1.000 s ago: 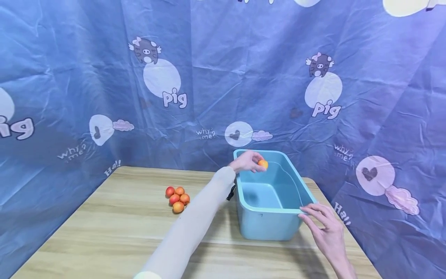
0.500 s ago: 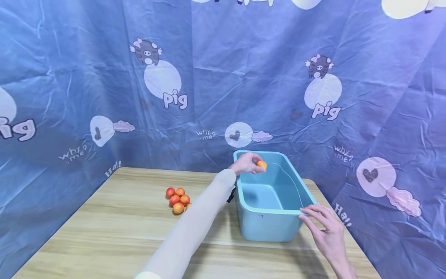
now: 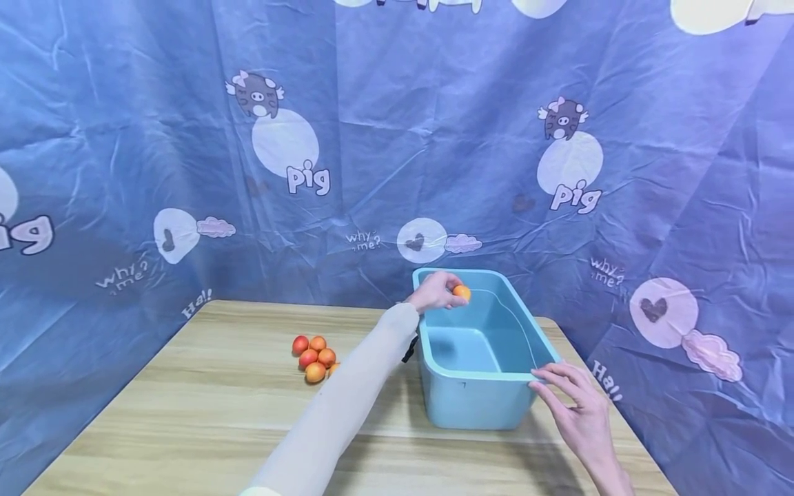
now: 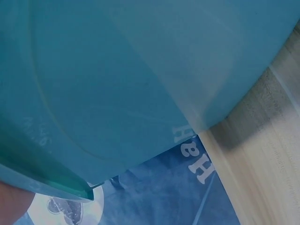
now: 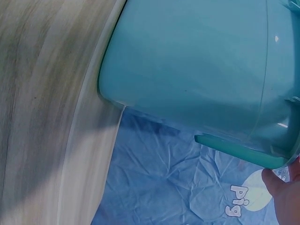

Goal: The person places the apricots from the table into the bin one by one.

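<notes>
In the head view my left hand (image 3: 438, 291) pinches a small round orange fruit (image 3: 462, 293) over the far left part of a light-blue plastic bin (image 3: 477, 406). The fruit is above the bin floor, apart from the walls. My right hand (image 3: 578, 406) grips the bin's near right corner, thumb outside and fingertips at the rim. In the right wrist view its thumb (image 5: 279, 187) shows by the bin rim (image 5: 239, 151). The left wrist view has mostly bin wall (image 4: 117, 84) and a bit of hand (image 4: 11, 204); the fruit is out of that view.
Several red and orange fruits (image 3: 315, 358) lie clustered left of the bin on the wooden table (image 3: 186, 413); my left forearm (image 3: 347, 406) partly covers one. A blue printed cloth (image 3: 384, 138) hangs behind and beside the table.
Little differs. The left hand with the orange fruit has drifted slightly left over the bin, and the head view has shifted a little. The right hand keeps its hold on the rim.
</notes>
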A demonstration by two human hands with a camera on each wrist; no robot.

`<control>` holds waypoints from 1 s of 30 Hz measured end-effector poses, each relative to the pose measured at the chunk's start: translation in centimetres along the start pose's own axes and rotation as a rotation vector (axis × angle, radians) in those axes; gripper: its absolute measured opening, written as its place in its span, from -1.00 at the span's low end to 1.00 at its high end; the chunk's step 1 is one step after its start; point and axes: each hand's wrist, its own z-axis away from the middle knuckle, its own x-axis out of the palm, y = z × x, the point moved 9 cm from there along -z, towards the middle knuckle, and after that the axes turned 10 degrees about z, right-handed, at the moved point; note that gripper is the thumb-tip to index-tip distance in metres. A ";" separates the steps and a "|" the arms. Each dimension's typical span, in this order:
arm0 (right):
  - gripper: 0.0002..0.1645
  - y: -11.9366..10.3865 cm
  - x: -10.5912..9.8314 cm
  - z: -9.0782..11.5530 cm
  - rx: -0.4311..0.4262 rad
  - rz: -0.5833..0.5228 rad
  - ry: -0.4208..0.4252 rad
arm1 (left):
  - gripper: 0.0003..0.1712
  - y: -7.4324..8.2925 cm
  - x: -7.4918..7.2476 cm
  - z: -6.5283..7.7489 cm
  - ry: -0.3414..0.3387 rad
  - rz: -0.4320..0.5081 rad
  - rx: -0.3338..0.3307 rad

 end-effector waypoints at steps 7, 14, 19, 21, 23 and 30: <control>-0.69 0.0 0.3 0.0 -0.001 0.003 -0.008 | -0.51 -0.4 -0.2 0.2 0.013 -0.011 -0.029; -0.69 0.2 0.2 -0.1 -0.001 0.004 -0.005 | -0.28 -0.5 -0.4 0.2 0.009 0.001 -0.046; -0.70 0.3 0.1 0.1 -0.001 0.004 -0.001 | -0.29 -0.4 -0.2 0.3 -0.002 -0.006 -0.037; -0.71 0.2 0.1 0.1 -0.002 -0.001 0.001 | -0.31 -0.3 -0.2 0.3 0.001 -0.011 -0.030; -0.72 0.2 0.0 0.0 -0.003 -0.004 0.005 | -0.35 -0.1 -0.3 0.3 0.011 -0.008 -0.017; -0.71 0.2 -0.1 -0.2 0.009 0.000 0.003 | -0.47 0.8 -0.6 0.8 0.020 0.080 0.067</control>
